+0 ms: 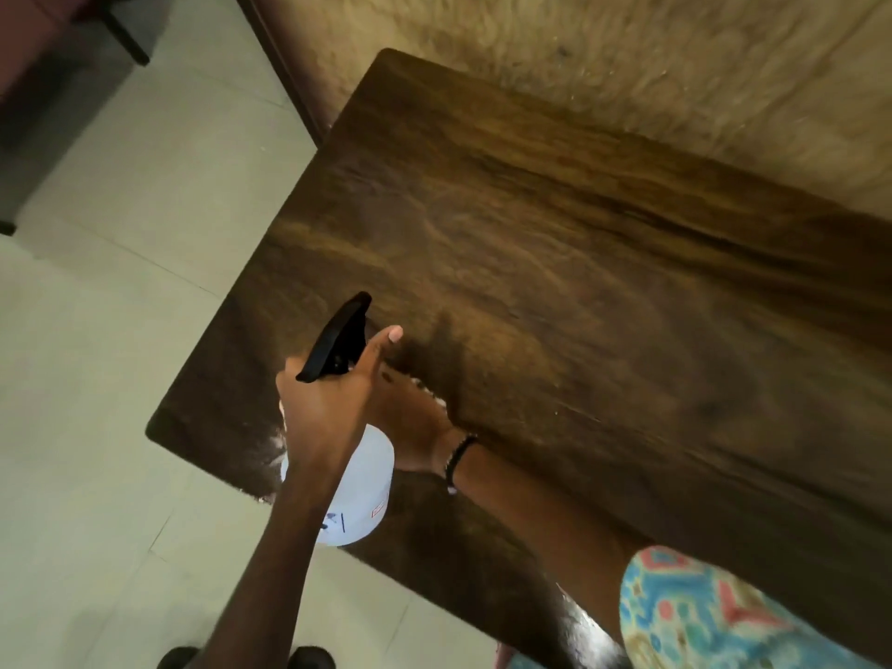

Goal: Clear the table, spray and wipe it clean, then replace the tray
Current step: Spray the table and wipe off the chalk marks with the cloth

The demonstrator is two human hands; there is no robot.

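Nearest, the left hand (328,403) is wrapped around the neck of the spray bottle (359,485), its forefinger stretched forward beside the black trigger head (340,338). The bottle hangs over the worktop's near left corner, at about seven o'clock of the wooden worktop (579,282), so the mist can fall on bare wood. Its long axis runs from the white body, low and close, up and away to the nozzle, which points toward roughly one o'clock, across the boards.

Just behind it the right hand (410,427) lies low on the wood at the bottle's three o'clock, half hidden. Something pale shows at its fingers, possibly a cloth, but I cannot tell whether the hand is pinching it or pressing flat.

Farther on the worktop carries nothing; no tray is in view.
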